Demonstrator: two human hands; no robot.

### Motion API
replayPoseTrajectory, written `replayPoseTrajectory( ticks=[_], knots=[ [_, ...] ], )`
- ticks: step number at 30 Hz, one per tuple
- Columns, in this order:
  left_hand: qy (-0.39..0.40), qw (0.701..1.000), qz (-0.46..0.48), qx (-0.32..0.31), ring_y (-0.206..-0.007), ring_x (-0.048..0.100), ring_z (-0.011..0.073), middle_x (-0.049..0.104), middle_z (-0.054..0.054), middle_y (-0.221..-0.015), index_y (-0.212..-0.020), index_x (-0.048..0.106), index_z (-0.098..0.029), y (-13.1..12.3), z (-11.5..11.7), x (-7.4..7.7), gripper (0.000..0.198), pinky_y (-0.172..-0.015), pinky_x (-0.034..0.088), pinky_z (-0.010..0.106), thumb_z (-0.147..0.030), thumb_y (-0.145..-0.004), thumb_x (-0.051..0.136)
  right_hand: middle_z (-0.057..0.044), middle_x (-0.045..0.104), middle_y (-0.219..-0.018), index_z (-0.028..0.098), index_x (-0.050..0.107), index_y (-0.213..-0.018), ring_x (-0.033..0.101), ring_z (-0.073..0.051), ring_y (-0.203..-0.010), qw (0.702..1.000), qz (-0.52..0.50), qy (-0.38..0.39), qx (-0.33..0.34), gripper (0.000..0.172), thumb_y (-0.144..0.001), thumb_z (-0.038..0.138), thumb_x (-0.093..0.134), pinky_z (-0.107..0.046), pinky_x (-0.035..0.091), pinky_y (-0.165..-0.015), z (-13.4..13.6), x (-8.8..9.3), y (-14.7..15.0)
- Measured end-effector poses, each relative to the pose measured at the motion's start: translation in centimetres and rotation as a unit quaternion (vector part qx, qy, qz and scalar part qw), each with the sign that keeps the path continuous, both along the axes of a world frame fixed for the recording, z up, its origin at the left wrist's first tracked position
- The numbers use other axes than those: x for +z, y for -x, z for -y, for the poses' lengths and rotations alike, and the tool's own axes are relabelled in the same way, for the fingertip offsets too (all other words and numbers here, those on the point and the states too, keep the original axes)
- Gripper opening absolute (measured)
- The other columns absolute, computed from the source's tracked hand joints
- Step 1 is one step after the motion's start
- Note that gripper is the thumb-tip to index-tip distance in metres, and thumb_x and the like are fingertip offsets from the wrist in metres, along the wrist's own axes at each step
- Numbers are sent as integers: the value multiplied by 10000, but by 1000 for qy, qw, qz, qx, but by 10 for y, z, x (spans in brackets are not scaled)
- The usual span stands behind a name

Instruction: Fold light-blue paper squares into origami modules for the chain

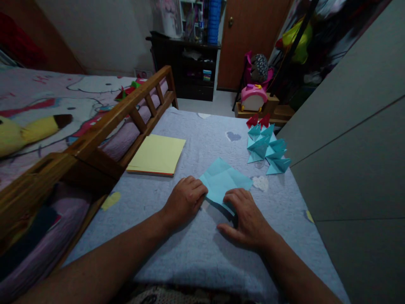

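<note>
A light blue sheet of origami paper (pixel 223 179) with crease lines lies spread out in front of me, one corner pointing away. My left hand (pixel 188 196) is closed on its left corner, pinching it between thumb and fingers. Over the near right edge rests my right hand (pixel 243 217), its fingertips on the paper and its thumb apart from them, gripping nothing. The near edge of the sheet is slightly raised, with shadow beneath. Farther left sits a stack of yellow paper (pixel 158 154).
Several folded blue paper pieces (pixel 259 147) stand at the far right, with red ones (pixel 264 121) behind. A wooden bed rail (pixel 139 109) runs along the left. A pale cabinet (pixel 354 139) borders the right side of the light blue patterned cloth (pixel 171 261).
</note>
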State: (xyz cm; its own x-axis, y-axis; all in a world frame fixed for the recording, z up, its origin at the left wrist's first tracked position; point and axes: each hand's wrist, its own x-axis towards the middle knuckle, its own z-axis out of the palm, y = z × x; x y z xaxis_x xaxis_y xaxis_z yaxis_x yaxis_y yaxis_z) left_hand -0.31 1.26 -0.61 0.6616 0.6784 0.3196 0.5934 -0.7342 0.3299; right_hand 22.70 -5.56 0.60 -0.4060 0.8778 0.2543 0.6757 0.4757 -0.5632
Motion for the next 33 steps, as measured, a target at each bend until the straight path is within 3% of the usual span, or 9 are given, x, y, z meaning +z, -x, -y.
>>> replayPoseTrajectory(
  ticks=[6,13,19,24,29,33],
  knots=[
    [37,999,-12,-7,-851,531,237,639,53,-874,-885,609,-185,2,0,3,140,-775,439,379,-65,-839,552,-86,579,-1044,213,507,-933,500,-270,-978,997,74,22,-5,265,-792,310,710,-444,406,-877,-1,0,7],
    [68,996,45,25,-1083,528,275,570,120,-1168,-1251,449,-168,12,-6,-2,536,-968,461,459,-55,-734,533,-94,566,-1126,212,529,-957,485,-288,-1052,998,68,1,-5,292,-761,302,726,-466,375,-934,1,1,6],
    [88,992,74,43,-1088,533,268,538,105,-1198,-1468,217,-220,16,-11,-3,810,-959,471,476,-93,-746,561,-95,566,-1107,220,492,-969,484,-290,-1046,998,57,6,-10,320,-745,266,716,-469,391,-926,1,0,5],
    [94,989,97,62,-1001,534,233,510,106,-1230,-1524,111,-235,19,-13,-5,927,-929,489,455,-124,-750,610,-102,570,-1134,227,506,-971,492,-301,-1060,998,58,1,0,279,-765,254,692,-488,402,-933,0,0,5],
    [105,987,100,67,-995,537,227,502,116,-1245,-1527,119,-221,20,-15,-6,932,-924,496,448,-135,-755,633,-95,577,-1093,215,530,-927,500,-286,-1025,998,61,9,6,198,-783,232,665,-469,411,-905,-1,2,7],
    [94,991,88,45,-1075,532,256,534,109,-1210,-1418,360,-199,19,-16,0,700,-944,487,461,-125,-774,625,-85,581,-1038,211,535,-904,501,-271,-989,998,60,19,7,161,-772,159,609,-456,416,-881,-1,1,8]
  ],
)
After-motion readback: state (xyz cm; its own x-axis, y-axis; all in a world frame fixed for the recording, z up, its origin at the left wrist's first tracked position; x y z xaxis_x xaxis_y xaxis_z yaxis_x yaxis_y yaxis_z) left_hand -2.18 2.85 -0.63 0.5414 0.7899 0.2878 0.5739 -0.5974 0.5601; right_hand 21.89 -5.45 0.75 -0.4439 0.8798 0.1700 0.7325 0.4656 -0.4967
